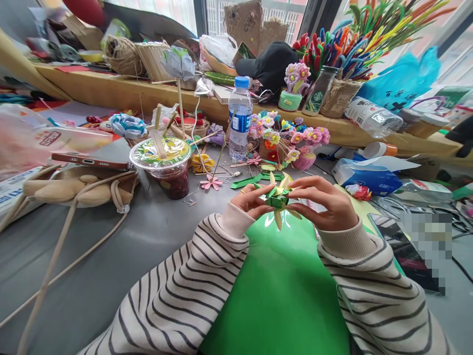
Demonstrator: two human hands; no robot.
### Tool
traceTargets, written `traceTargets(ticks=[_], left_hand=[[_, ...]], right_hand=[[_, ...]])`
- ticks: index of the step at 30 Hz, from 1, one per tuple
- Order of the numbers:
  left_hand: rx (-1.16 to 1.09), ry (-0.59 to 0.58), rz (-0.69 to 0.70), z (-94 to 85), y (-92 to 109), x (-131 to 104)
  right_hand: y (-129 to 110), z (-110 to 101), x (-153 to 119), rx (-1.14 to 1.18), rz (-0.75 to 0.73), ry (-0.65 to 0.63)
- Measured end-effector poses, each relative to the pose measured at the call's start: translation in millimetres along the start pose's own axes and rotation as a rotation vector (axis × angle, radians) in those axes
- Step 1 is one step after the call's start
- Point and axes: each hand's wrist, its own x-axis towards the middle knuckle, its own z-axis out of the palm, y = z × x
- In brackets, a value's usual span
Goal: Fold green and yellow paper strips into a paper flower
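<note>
Between my two hands is a folded paper flower (278, 201), green at its middle with pale yellow pointed petals. My left hand (252, 199) pinches its left side, thumb below and fingers above. On the other side, the fingers and thumb of my right hand (323, 201) close on its right edge. The flower is held above a large glossy green sheet (284, 291). Just behind it on the table lie folded green paper strips (246, 182). A pink paper flower on a stem (211, 182) lies to the left of my left hand.
A lidded cup of dark drink (170, 180) stands left, beside a tan bag (81, 190) with a phone (92, 161) on it. A water bottle (240, 123) and crocheted flowers (284, 138) stand behind. Right are a blue tissue pack (369, 176) and a dark screen (402, 251).
</note>
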Motion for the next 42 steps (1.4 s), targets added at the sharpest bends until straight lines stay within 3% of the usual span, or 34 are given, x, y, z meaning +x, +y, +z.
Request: traceTargets(ticks=[6,12,15,33,42], left_hand=[[0.074,-0.068,-0.023,5.9,8,-5],[0.18,0.016,-0.111,7.3,10,-4],[0.14,0.0,-0.165,6.8,9,-4],[0.165,-0.042,-0.174,6.1,6,-6],[0.077,-0.038,-0.208,6.7,7,-6]], right_hand=[[-1,4,1,-0.011,0.036,0.027],[2,17,-3,-0.091,0.061,-0.002],[1,21,-5,-0.108,0.088,0.006],[4,17,-4,-0.135,-0.017,-0.049],[-4,20,-4,-0.203,-0.054,0.028]])
